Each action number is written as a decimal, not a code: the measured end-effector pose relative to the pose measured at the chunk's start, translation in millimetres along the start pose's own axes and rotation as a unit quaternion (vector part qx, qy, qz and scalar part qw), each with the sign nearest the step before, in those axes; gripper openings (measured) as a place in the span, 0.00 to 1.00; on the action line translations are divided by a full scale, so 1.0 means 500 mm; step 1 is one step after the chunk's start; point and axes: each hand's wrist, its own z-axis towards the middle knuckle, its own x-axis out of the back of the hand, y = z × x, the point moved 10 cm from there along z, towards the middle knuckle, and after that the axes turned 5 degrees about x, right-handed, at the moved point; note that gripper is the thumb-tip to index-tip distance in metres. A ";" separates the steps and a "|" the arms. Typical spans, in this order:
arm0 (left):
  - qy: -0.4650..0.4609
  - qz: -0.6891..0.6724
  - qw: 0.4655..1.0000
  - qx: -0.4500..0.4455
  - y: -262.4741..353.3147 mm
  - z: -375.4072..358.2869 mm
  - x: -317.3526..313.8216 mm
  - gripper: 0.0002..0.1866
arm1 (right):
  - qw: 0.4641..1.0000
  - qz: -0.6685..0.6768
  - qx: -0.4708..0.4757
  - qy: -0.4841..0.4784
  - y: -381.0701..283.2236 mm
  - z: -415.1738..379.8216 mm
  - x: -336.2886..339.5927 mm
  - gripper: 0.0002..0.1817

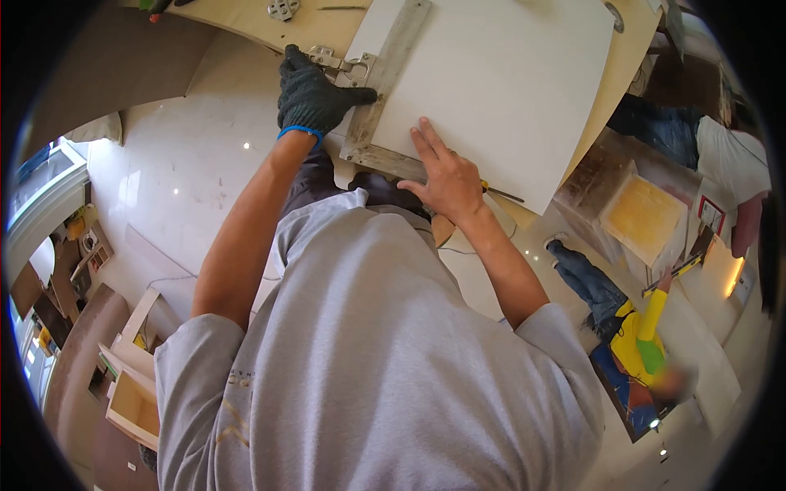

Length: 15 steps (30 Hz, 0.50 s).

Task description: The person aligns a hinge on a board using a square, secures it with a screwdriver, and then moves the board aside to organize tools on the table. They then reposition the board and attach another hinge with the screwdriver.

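My left hand (315,98) wears a dark knitted glove with a blue cuff. Its thumb stretches onto a worn L-shaped strip (391,69), and its forefinger reaches up beside a metal cabinet hinge (354,69) at the edge of a white panel (508,78). The other fingers are partly hidden. My bare right hand (449,176) rests on the panel's near part, two fingers stretched flat and the others tucked in. From under its outer side comes the thin shaft of a screwdriver (505,195), its yellow-and-black handle mostly covered by the hand.
The panel lies on a wooden worktop (241,18), with another metal hinge (283,9) and a thin rod (341,8) farther back. At right, a person in yellow sleeves (634,340) is near an open cabinet box (643,217). A wooden drawer (133,405) stands lower left.
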 end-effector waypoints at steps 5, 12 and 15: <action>0.070 0.040 0.996 -0.049 0.009 -0.005 0.004 0.74 | 1.000 -0.012 -0.012 -0.014 0.031 -0.018 0.009 0.51; 0.033 0.020 0.999 -0.035 0.013 -0.007 0.001 0.73 | 0.999 -0.025 0.017 0.030 0.046 -0.032 0.008 0.48; 0.025 0.016 0.999 -0.029 0.020 -0.014 0.010 0.73 | 1.000 -0.017 0.008 0.021 0.045 -0.034 0.007 0.47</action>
